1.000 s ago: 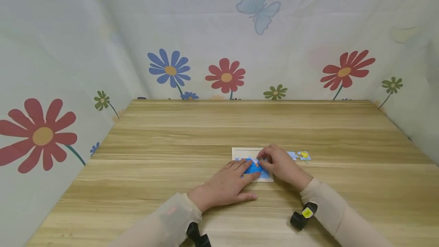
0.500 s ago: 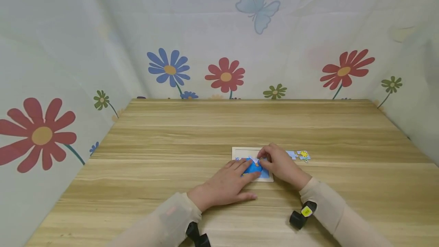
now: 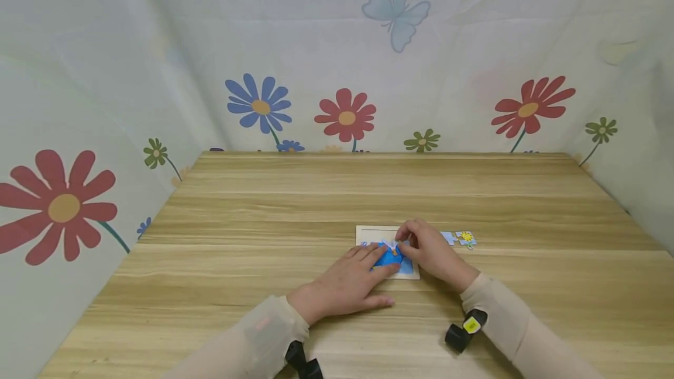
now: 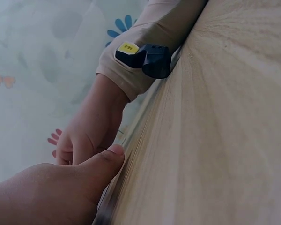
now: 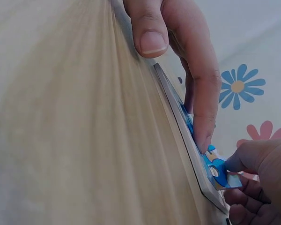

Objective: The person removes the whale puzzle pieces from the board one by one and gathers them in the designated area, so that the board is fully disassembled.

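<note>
A shallow pale puzzle tray [image 3: 376, 230] lies on the table with a mostly blue picture inside. Across its left part rests my left hand [image 3: 350, 282], fingers extended, with the fingertips on the blue pieces. The left thumb lies apart near the tray's front edge. My right hand [image 3: 437, 253] is over the tray's right side, its thumb and fingers pinching a blue, white and tan jigsaw piece [image 5: 232, 180]. That piece stands tilted at the tray's edge in the right wrist view, close to a left fingertip. The right fingers hide part of the picture in the head view.
Loose pale-blue jigsaw pieces lie right of the tray, one with a yellow flower [image 3: 467, 237]. The wood-grain table [image 3: 274, 203] stretches around, with a flower-printed white curtain [image 3: 447, 75] behind it and at both sides. Each wrist carries a black camera [image 3: 458, 338].
The right fingertips have shifted very slightly to the right, and a little more of the picture shows between the hands. The left hand has stayed in place.
</note>
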Demonstrator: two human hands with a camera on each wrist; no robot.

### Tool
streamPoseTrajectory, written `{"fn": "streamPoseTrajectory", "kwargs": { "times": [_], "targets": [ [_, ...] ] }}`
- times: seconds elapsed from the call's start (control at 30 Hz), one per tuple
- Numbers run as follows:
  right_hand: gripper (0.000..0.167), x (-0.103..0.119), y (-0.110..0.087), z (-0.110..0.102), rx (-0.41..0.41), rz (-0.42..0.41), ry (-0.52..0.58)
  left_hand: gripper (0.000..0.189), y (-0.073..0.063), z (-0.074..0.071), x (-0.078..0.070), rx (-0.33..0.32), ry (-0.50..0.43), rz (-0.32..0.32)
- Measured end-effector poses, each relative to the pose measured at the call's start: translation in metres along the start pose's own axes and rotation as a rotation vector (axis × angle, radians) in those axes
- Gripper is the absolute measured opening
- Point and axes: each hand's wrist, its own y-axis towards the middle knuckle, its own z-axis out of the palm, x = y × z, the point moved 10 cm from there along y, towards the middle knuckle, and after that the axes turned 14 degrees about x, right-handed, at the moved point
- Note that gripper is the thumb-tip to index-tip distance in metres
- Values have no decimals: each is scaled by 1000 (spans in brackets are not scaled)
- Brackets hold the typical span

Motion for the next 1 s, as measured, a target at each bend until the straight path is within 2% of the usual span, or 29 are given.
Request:
{"fn": "streamPoseTrajectory", "kwargs": {
  "times": [0.2, 0.37, 0.63, 0.8, 1.0],
  "targets": [
    [6, 3, -1, -3, 7, -18, 30, 62, -1, 0, 0, 0, 8, -3],
    [6, 1, -3, -5, 48, -6, 72, 63, 0, 3, 1, 20, -10, -6],
    [7, -2, -5, -18, 81, -1, 152, 63, 1, 5, 1, 23, -15, -8],
    [10, -2, -6, -25, 109, 14, 147, 63, 1, 5, 1, 12, -6, -8],
    [13, 4, -7, -38, 116, -30, 154, 63, 0, 4, 1, 8, -12, -8]
  ]
}}
